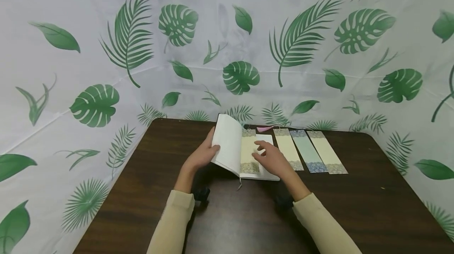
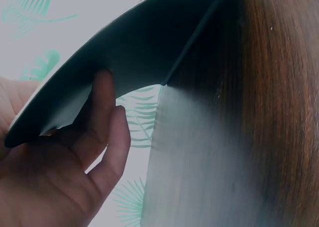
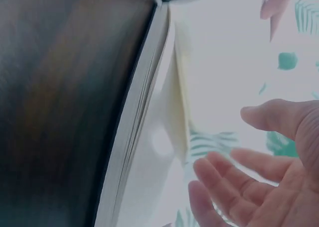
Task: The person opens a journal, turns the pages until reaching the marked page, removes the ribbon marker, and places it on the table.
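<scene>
An open notebook [image 1: 227,141] with white pages and a dark cover [image 2: 144,43] lies on the table, its left side raised. My left hand [image 1: 203,154] grips that raised side, thumb on the page and fingers behind the cover. A cream bookmark [image 1: 248,149] with grey patterned ends lies along the inner fold of the notebook. Over the right page is my right hand [image 1: 274,161], just right of this bookmark. In the right wrist view its fingers [image 3: 234,192] are loosely bent, thumb apart, with nothing between them.
Right of the notebook lie a cream bookmark [image 1: 288,147], a pale green one with blue ends [image 1: 307,149] and another cream one [image 1: 328,151]. A pink tassel [image 1: 264,129] sits behind the notebook. Leaf-print cloth [image 1: 213,29] hangs behind the dark wooden table [image 1: 372,191].
</scene>
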The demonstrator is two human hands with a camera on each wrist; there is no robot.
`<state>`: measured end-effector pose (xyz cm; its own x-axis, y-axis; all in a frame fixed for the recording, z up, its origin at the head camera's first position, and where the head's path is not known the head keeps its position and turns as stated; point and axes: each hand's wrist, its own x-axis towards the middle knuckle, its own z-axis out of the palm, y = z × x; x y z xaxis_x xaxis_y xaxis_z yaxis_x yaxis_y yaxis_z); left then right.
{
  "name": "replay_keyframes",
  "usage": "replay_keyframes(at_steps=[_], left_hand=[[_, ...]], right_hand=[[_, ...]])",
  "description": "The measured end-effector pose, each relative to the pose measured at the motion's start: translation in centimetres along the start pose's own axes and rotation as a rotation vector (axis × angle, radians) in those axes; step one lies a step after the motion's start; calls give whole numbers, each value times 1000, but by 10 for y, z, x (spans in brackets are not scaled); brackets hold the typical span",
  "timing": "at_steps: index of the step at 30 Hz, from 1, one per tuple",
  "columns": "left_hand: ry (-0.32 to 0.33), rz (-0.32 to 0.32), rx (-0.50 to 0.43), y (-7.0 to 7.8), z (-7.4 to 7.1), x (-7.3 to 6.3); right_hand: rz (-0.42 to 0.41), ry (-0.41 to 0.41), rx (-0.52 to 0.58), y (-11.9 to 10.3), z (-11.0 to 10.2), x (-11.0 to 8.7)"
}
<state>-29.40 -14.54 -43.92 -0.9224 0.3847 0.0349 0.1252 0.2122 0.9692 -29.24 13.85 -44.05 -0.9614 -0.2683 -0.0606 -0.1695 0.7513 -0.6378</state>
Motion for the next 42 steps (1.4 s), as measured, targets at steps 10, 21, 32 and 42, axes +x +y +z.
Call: replay_keyframes(at_steps=[10,21,32,42], left_hand=[[25,10,9,5,4,-1],[105,-109,112,15,12,6],[185,-138,229,31,33,6],[272,-162,588,71,91,20]], right_hand=[[159,-58,144,15,8,26],[225,-29,428,29,11,32],[198,13,394,47,-32,20],[184,54,297,82,-91,4]])
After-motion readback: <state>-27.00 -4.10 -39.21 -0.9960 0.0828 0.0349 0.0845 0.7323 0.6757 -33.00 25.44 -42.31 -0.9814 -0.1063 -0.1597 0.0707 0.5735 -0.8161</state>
